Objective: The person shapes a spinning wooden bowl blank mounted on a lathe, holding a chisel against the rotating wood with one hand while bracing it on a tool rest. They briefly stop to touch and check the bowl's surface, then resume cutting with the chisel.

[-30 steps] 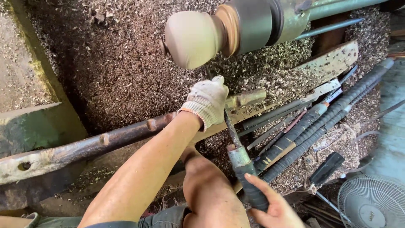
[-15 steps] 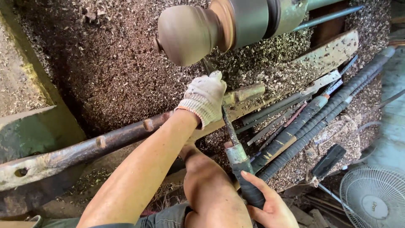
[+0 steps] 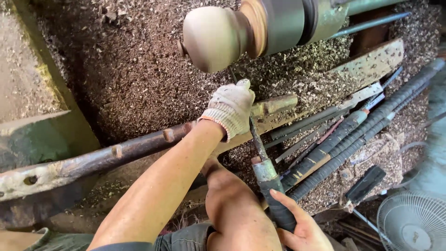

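A rounded wooden piece (image 3: 213, 37) is mounted on a lathe chuck (image 3: 288, 23) at the top. My left hand (image 3: 230, 109), in a white knit glove, rests on a long rusty bar (image 3: 134, 146) and grips the steel shaft of a turning chisel (image 3: 258, 144). The chisel's tip points up toward the underside of the wooden piece. My bare right hand (image 3: 297, 227) holds the chisel's dark wrapped handle (image 3: 278, 204) at the bottom. My knee (image 3: 232, 204) sits below the left forearm.
Wood shavings (image 3: 130, 69) cover the ground behind the lathe. Several long chisels with wrapped handles (image 3: 353, 135) lie on the right. A white fan (image 3: 413, 223) stands at the bottom right. A green metal frame (image 3: 32, 135) is on the left.
The view has shifted so the wooden piece sits a little further right. Both hands keep their grip on the chisel, with its tip still up by the wood.
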